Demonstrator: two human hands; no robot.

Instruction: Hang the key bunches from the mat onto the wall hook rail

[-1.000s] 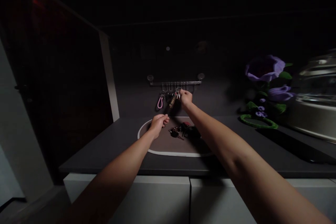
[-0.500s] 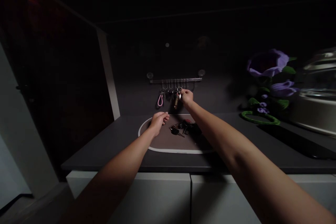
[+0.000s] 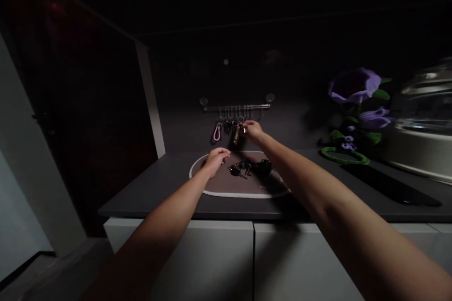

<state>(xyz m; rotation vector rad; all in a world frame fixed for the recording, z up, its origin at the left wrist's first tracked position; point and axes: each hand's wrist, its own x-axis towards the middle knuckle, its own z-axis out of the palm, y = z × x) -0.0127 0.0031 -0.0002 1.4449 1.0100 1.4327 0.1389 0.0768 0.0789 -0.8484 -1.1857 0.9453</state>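
Note:
The scene is dim. A metal hook rail (image 3: 236, 107) is fixed to the dark back wall, with several key rings hanging from it, one with a pink loop (image 3: 216, 133). My right hand (image 3: 253, 130) is stretched up to the rail, fingers pinched on a key ring with a brown tag (image 3: 236, 134) that hangs from a hook. My left hand (image 3: 216, 159) hovers loosely curled over the left part of an oval mat (image 3: 226, 187) on the counter; I see nothing in it. A pile of dark keys (image 3: 250, 167) lies on the mat, right of my left hand.
The dark counter (image 3: 148, 193) sits on white cabinet fronts (image 3: 226, 258). Purple artificial flowers (image 3: 355, 103) with green stems stand at the right, with a shiny metal appliance (image 3: 422, 122) beyond them. A dark flat strip (image 3: 391, 190) lies in front of these. A dark panel rises at the left.
The view has shifted slightly. My right hand stays at the rail on the tagged key ring, which now hangs straighter. My left hand stays over the mat's left side.

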